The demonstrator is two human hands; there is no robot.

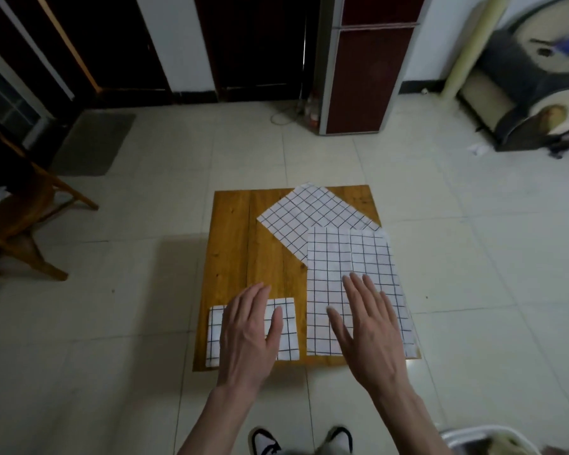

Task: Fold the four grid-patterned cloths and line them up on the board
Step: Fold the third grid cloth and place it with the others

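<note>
Wooden board on the floor as landmark. At its near-left corner lies one folded cloth under the flat, open left hand. Along its right edge an unfolded cloth lies under the open right hand, overlapping a skewed cloth toward the far edge. Likely next: grip an edge and fold it.
</note>
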